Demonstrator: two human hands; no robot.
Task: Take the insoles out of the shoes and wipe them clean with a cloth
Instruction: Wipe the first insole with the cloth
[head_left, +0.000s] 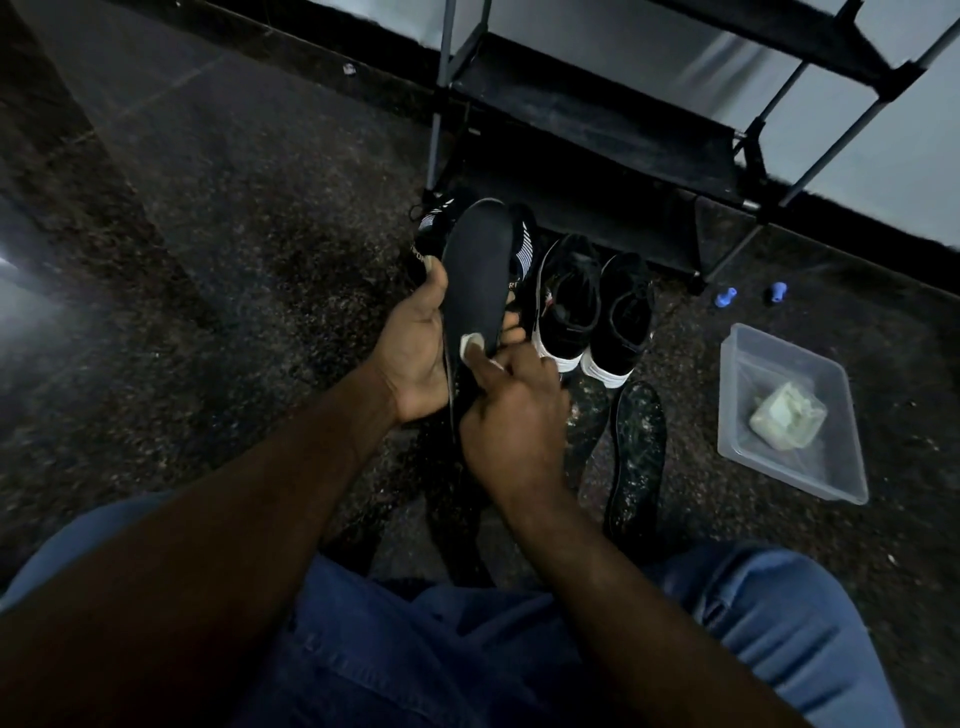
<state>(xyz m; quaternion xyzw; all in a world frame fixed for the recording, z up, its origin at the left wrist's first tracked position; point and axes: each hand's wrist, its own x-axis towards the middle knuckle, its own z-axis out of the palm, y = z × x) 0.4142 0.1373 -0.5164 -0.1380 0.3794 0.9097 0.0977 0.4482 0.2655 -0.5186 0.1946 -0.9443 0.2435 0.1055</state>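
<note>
A person's right hand (511, 410), fingers curled, pinches a small white cloth (471, 345) and presses it to the heel end of a dark insole (475, 270), held up in front of the shoe rack (597, 119). The left hand (415, 343) grips the same insole from the side, thumb over one edge and fingers wrapped behind it. The insole is black and smooth-faced, gently bowed, its rounded toe end pointing towards the rack, with a thin pale line along its lower edge. Behind it, at the rack's foot, sit dark striped shoes (522, 244), partly hidden. Beside them, also just in front of the rack, stands a pair of black shoes with white soles (569, 301), heels towards the camera. A second insole (636, 457), flecked with pale specks, lies on the speckled floor (260, 234) farther out from the rack. A clear plastic tub (727, 395) holding a pale wad (787, 415) sits off the rack's right corner, and two small blue objects (725, 297) lie near that corner
</note>
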